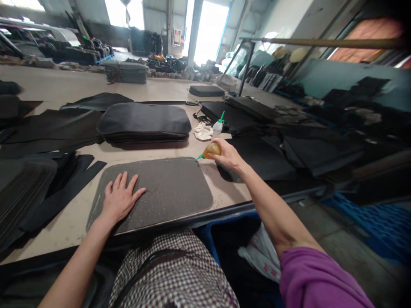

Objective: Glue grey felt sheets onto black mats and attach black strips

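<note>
A grey speckled pad (167,188) with rounded corners lies flat on the table in front of me. My left hand (120,197) rests flat on its left part, fingers spread and holding nothing. My right hand (227,155) grips a small amber squeeze bottle (212,149) with a green nozzle. The nozzle tip touches or hovers at the pad's far right edge. Behind the pad sits a stack of black rounded pads (144,123).
A second small bottle with a green cap (218,125) stands beside a crumpled white cloth (203,131). Black sheets (45,128) cover the left of the table and more black pieces (289,145) lie right. A blue crate (379,222) sits below the table edge.
</note>
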The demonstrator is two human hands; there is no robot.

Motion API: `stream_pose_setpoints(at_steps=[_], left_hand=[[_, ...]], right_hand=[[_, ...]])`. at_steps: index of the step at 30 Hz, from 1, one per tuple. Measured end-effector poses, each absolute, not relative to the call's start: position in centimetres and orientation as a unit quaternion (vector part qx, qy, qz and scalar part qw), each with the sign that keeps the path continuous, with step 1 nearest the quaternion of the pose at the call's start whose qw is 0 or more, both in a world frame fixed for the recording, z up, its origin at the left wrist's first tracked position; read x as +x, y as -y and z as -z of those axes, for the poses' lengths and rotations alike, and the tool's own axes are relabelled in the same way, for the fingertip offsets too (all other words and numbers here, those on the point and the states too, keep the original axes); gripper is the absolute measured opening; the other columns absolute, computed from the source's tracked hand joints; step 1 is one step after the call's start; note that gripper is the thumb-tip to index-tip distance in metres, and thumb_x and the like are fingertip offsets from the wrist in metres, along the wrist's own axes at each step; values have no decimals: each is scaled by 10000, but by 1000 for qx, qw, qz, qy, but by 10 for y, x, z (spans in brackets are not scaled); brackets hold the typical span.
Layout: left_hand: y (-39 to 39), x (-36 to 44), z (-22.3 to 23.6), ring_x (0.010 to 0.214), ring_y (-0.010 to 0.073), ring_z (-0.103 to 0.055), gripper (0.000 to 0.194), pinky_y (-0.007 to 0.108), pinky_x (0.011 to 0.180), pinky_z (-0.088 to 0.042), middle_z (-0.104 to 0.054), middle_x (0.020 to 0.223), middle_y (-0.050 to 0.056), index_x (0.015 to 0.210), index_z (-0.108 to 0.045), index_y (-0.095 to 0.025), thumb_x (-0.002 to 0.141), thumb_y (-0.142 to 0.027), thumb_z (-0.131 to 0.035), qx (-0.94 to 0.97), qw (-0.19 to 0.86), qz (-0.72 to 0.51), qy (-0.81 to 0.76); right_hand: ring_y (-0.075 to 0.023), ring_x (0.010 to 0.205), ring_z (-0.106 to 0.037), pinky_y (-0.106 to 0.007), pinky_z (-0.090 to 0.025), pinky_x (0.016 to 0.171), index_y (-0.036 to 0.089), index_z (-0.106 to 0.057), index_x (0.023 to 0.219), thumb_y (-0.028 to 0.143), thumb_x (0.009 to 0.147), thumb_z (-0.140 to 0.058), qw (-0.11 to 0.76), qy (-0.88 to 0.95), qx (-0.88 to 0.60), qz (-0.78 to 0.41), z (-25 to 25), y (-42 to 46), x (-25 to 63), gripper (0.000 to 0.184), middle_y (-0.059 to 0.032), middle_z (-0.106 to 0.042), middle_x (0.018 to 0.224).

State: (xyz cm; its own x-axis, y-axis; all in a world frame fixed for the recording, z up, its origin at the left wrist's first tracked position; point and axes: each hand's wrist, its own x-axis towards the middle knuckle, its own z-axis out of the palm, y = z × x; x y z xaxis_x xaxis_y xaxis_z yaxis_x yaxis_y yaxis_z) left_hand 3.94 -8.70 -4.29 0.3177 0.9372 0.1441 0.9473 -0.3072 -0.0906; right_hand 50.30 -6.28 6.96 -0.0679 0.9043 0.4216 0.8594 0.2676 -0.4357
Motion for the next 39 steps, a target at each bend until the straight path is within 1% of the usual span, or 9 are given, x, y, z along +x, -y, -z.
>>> stream_pose_setpoints(at_steps=[4, 9, 19, 25, 30, 32, 34, 36, 39], left_hand=[[85, 38, 45, 1587, 368, -265, 737, 577, 1218, -257, -306, 1707, 200, 1617, -410, -244, 1030, -668, -273, -806, 66, 27, 587], [85, 37, 44, 1586, 369, -260, 740, 579, 1218, -245, -296, 1712, 194, 1618, -408, -240, 1029, -662, -261, -809, 59, 36, 584], [77, 32, 47, 1574, 404, -267, 780, 613, 1200, -261, -295, 1704, 218, 1615, -412, -227, 1001, -686, -266, -814, 39, 34, 579], [76, 30, 46, 1576, 394, -262, 806, 617, 1200, -252, -289, 1707, 211, 1613, -415, -227, 1000, -705, -200, -816, 27, 50, 575], [79, 34, 46, 1589, 399, -225, 806, 667, 1217, -159, -289, 1708, 215, 1614, -415, -218, 1003, -697, -198, -810, 16, 54, 584], [83, 38, 40, 1600, 408, -185, 802, 689, 1220, -101, -272, 1714, 222, 1623, -394, -204, 1006, -689, -230, -805, 25, 69, 589], [88, 39, 28, 1607, 395, -167, 766, 679, 1227, -86, -252, 1724, 211, 1624, -382, -200, 1020, -657, -264, -805, 35, 101, 584], [92, 32, 11, 1595, 359, -223, 686, 626, 1235, -141, -303, 1712, 184, 1600, -415, -210, 1043, -594, -292, -806, 27, 142, 574], [97, 2, -16, 1435, 302, -475, 552, 515, 1202, -267, -588, 1516, 140, 1492, -533, -229, 1043, -516, -394, -810, -30, 183, 557]], right_hand=[[-332, 1071, -672, -503, -527, 980, 201, -644, 1206, 466, 758, -760, 330, 695, -638, -15, -70, 86, 511, 533, -119, -695, 1220], [-310, 986, -693, -465, -547, 920, 212, -657, 1169, 555, 801, -714, 351, 640, -684, -16, -64, 127, 500, 507, -97, -729, 1120], [-303, 989, -695, -445, -543, 928, 207, -662, 1168, 606, 827, -710, 359, 598, -716, -23, -56, 218, 491, 527, -97, -730, 1116], [-314, 1035, -686, -470, -537, 949, 222, -662, 1202, 595, 820, -733, 360, 563, -742, -47, -51, 279, 486, 539, -96, -722, 1173], [-291, 967, -697, -430, -572, 862, 231, -674, 1198, 579, 811, -763, 385, 526, -747, -132, -56, 304, 481, 528, -66, -738, 1099], [-274, 934, -700, -391, -582, 790, 231, -674, 1201, 578, 810, -772, 416, 511, -729, -186, -60, 303, 471, 531, -57, -736, 1083], [-259, 897, -703, -361, -584, 729, 232, -660, 1217, 576, 816, -774, 452, 499, -697, -246, -63, 296, 454, 541, -49, -730, 1058], [-249, 878, -702, -353, -586, 712, 234, -633, 1240, 562, 829, -779, 467, 506, -657, -307, -62, 283, 432, 546, -45, -720, 1037], [-243, 909, -695, -369, -591, 775, 248, -592, 1279, 518, 852, -788, 448, 572, -581, -366, -57, 258, 388, 542, -42, -704, 1055]])
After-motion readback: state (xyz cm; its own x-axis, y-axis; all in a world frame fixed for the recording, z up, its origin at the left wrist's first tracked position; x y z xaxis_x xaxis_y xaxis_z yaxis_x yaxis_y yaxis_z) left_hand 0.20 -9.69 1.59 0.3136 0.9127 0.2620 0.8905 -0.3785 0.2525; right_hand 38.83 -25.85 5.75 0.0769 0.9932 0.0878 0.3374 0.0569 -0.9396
